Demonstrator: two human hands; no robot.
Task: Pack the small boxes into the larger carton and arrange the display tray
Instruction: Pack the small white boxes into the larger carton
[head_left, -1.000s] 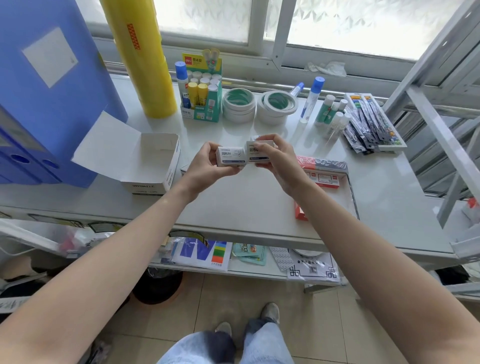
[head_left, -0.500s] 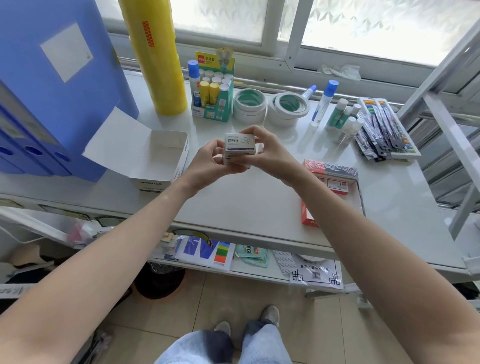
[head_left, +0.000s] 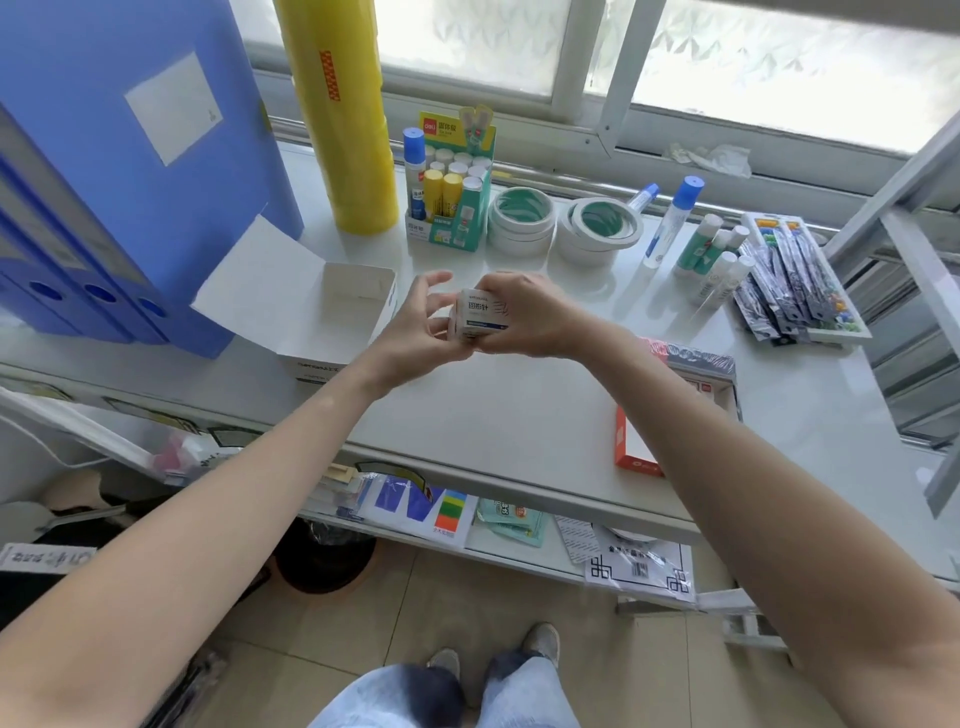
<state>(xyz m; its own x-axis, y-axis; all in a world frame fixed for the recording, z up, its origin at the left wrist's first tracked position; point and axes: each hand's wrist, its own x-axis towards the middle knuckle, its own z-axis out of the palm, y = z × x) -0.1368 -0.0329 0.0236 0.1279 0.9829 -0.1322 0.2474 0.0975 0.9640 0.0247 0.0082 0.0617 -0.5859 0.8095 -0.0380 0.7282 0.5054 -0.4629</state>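
You've brought both boxes (head_left: 480, 322) together; your right hand (head_left: 530, 317) grips them, left hand (head_left: 415, 332) splayed loosely beside. Held one-handed, they could slide apart before reaching the carton (head_left: 337, 317).

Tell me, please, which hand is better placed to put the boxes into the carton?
Probably the left hand: it touches the paperclip boxes beside the open carton; the right hand grips them farther off.

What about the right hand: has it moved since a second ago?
Yes. The right hand, gripping the small boxes, shifted left toward the open carton.
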